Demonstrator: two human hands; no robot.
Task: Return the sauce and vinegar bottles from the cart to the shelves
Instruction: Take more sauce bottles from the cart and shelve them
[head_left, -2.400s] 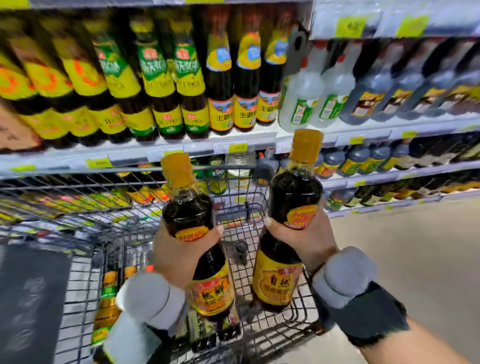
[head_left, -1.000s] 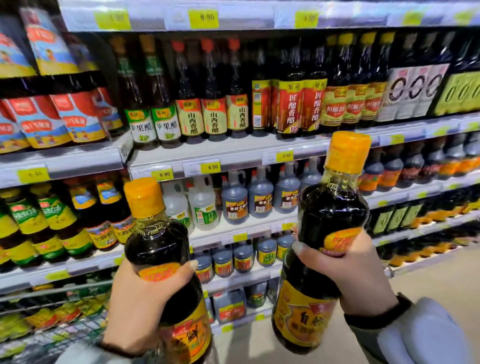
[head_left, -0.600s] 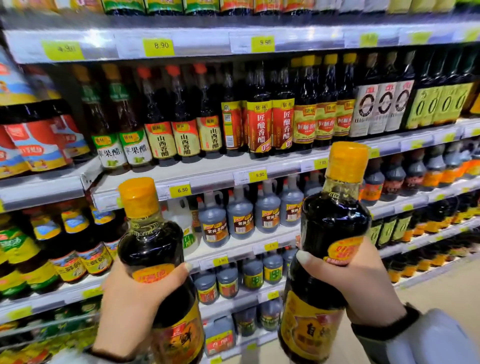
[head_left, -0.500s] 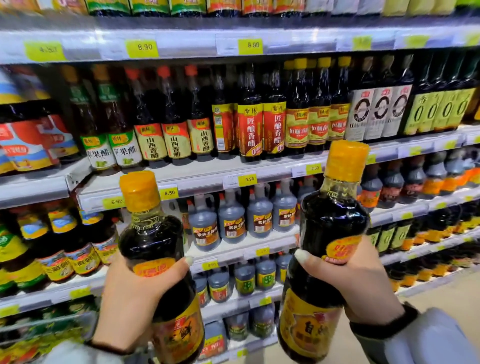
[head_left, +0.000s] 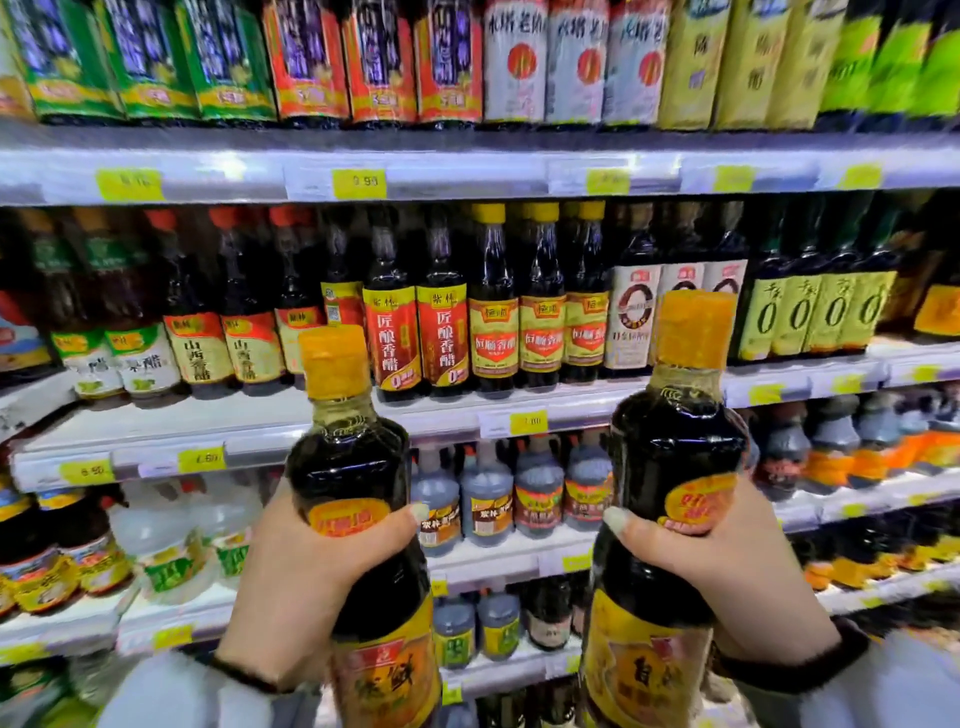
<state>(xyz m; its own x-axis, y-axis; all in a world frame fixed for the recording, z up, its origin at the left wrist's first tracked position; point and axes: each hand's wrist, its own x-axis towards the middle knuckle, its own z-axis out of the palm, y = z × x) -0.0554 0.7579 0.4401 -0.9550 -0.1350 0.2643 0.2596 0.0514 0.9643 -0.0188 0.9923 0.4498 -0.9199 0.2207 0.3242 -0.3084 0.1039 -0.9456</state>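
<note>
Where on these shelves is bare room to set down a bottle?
A bare strip of the middle shelf lies in front of the cream-label bottles, at its left. From the red-label bottles rightward the rows stand near the edge. The top shelf looks packed.

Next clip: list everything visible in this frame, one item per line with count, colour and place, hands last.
held bottle on the left: one, dark liquid, orange cap, yellow label, in the left hand.
held bottle on the right: one, dark liquid, orange cap, yellow label, in the right hand.
shelves: several white tiers with yellow price tags, across the whole background.
red-label vinegar bottles: two, dark, middle tier, centre.
yellow-capped bottles: three in front, dark, just right of those.
grey jugs: about four, tier below, between the held bottles.
clear white jugs: a few, lower left.
left hand: one, gripping a bottle.
right hand: one, gripping a bottle.
</note>
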